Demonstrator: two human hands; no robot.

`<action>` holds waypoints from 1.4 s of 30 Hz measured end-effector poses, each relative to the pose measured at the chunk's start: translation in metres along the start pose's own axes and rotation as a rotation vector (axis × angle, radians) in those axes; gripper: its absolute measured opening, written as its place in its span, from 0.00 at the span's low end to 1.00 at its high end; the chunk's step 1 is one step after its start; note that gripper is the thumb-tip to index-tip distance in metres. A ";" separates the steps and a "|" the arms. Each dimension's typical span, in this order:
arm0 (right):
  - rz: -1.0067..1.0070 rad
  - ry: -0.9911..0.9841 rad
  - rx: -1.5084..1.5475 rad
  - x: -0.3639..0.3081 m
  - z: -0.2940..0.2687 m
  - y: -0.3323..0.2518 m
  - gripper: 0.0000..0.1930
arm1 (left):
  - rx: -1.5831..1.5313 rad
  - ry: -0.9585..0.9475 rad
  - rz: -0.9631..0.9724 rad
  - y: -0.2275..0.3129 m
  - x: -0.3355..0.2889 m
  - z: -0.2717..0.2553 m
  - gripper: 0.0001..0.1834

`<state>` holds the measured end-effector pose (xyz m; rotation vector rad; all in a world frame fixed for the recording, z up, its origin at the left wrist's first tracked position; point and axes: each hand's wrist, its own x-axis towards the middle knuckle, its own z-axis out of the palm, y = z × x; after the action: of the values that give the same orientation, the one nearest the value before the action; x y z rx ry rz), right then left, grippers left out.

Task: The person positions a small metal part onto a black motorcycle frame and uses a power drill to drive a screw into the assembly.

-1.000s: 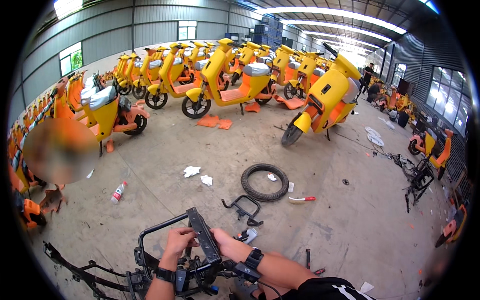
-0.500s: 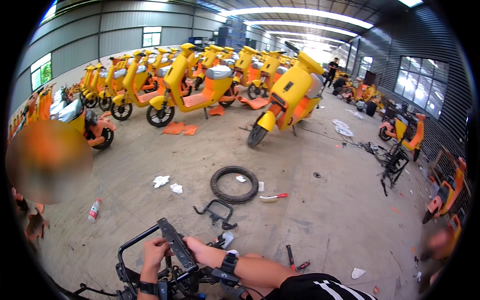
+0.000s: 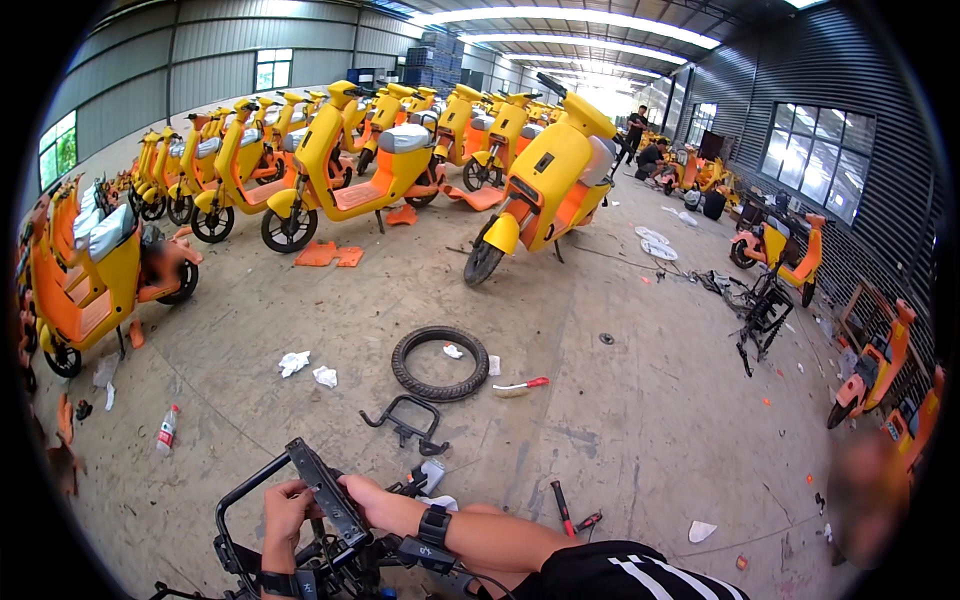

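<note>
A black metal scooter frame [image 3: 228, 510] stands low in front of me, with a long flat crossbar [image 3: 327, 492] sloping across its top. My left hand [image 3: 286, 508] is at the bar's left side, fingers closed and bent in toward its underside. Anything pinched there is too small or hidden to name. On the other side, my right hand [image 3: 366, 500] is closed against the bar's right edge. Its fingertips go out of sight beneath the bar, so what they grip cannot be seen. Both wrists wear black bands.
Beyond the frame lie a black tyre [image 3: 440, 363], a bent black bracket [image 3: 405, 420] and a red-handled brush [image 3: 522, 386]. A hammer [image 3: 563, 508] is on the floor to my right. A bottle [image 3: 167, 430] lies left. Yellow scooters [image 3: 545, 180] fill the background; two people are far off.
The whole scene has shifted slightly left and a little up in view as my head turned right. Both hands keep their places at the crossbar, with only slight finger movement.
</note>
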<state>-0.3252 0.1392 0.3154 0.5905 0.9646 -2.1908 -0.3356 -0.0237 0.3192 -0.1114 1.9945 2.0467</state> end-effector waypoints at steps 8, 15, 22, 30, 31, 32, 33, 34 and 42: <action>-0.001 -0.007 0.022 0.001 0.001 0.000 0.19 | -0.005 0.032 -0.012 0.002 -0.001 0.002 0.03; 0.006 0.011 0.015 -0.005 0.006 -0.002 0.18 | 0.000 0.028 -0.010 0.003 -0.002 0.002 0.04; -0.005 0.009 0.017 0.006 -0.003 0.003 0.19 | -0.010 0.044 -0.011 0.000 0.001 0.002 0.04; -0.007 -0.027 -0.044 0.013 -0.003 0.004 0.18 | 0.091 0.034 0.093 -0.002 0.003 0.000 0.02; -0.017 -0.031 -0.053 0.011 -0.002 0.004 0.17 | 0.108 0.027 0.106 -0.002 0.004 0.000 0.03; -0.024 -0.039 -0.058 0.010 0.001 0.004 0.17 | 0.129 0.021 0.116 -0.002 0.004 -0.001 0.03; -0.028 -0.042 -0.088 0.007 0.003 0.004 0.17 | 0.127 0.025 0.114 0.000 0.003 0.001 0.04; -0.031 -0.047 -0.118 0.003 0.005 0.003 0.17 | 0.124 0.029 0.111 0.002 0.001 0.003 0.04; 0.017 -0.005 -0.076 -0.004 0.005 -0.002 0.18 | 0.163 -0.008 -0.037 0.016 0.000 0.007 0.06</action>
<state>-0.3241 0.1379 0.3220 0.5556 1.0324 -2.1293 -0.3392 -0.0171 0.3351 -0.1060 2.1282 1.8506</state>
